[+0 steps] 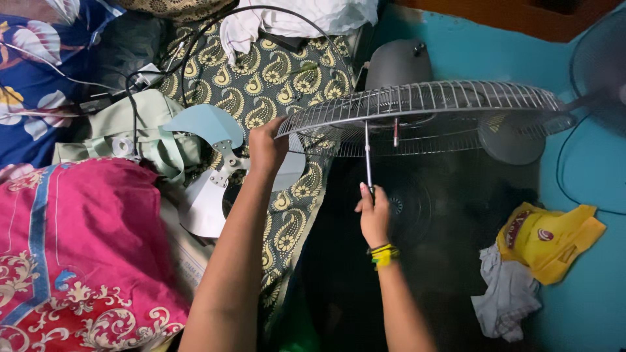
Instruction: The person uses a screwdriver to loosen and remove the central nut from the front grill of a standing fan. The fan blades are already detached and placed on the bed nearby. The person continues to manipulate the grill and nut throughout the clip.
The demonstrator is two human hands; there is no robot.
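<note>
The wire fan guard (424, 111) is held roughly level above the dark fan base (417, 215), with the grey motor housing (399, 64) just behind it. The guard's left rim is gripped by the left hand (266, 145), fingers closed over the wire. A screwdriver (368, 160) is held upright by the right hand (373, 215), which is closed round its handle; the shaft rises to the guard's hub, beside a short red-tipped pin (396, 132).

Several slips are judged possible. The guard is steadied at one rim only, so it could tilt or swing if the grip loosens, and the screwdriver tip could then be thrown off the fastener toward the wires or the hand below. A freed screw could be lost on the dark base or in the patterned cloth (274, 78). The loose black cable (195, 39) looped across the cloth could be snagged by the guard's edge.

The pale blue fan blade (208, 163) lies on the cloth just left of the left hand, partly over a green bag (130, 130). A pink floral fabric (78, 254) fills the lower left corner.

At the right edge of the blue floor (587, 313), a yellow cloth bag (554, 238) with a round red-and-white printed emblem is seen crumpled, with a white rag (505, 300) touching it below. A second fan (600, 65) stands at the upper right corner.
</note>
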